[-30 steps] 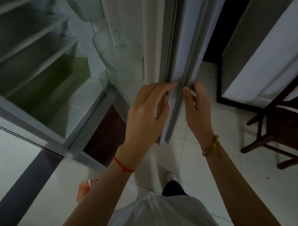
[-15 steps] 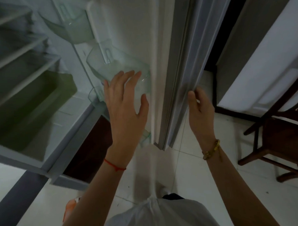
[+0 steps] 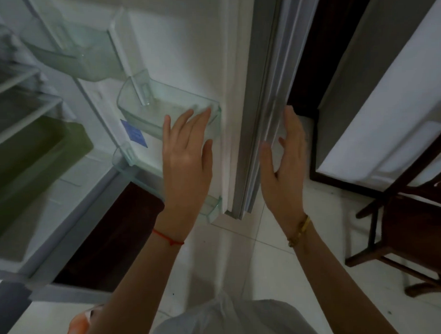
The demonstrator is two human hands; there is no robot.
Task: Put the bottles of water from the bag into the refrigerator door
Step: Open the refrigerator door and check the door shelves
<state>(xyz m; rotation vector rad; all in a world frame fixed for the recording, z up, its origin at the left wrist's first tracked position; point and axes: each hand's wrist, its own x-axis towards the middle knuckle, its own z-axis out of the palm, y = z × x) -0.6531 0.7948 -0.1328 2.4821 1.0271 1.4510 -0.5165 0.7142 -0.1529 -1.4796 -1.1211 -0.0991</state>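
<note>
The refrigerator door (image 3: 203, 55) stands open, its white inner face toward me. Clear plastic door bins hang on it: an upper one (image 3: 85, 59), a middle one (image 3: 147, 112) and a lowest one (image 3: 211, 209), all holding nothing I can see. My left hand (image 3: 186, 158) is open, fingers spread, in front of the middle bin's right end. My right hand (image 3: 284, 159) is open beside the door's outer edge (image 3: 260, 115), just off it. An orange thing (image 3: 77, 326), perhaps the bag, shows at the bottom left, mostly hidden by my arm. No bottle is in view.
The refrigerator interior (image 3: 26, 138) with wire shelves and a greenish drawer is at the left. A dark wooden chair (image 3: 411, 222) stands at the right on the white tiled floor (image 3: 268, 265). A white-faced cabinet (image 3: 387, 98) rises behind it.
The door has swung further open. My left hand left the door edge and moved to the middle bin; my right hand let go of the edge and opened.
</note>
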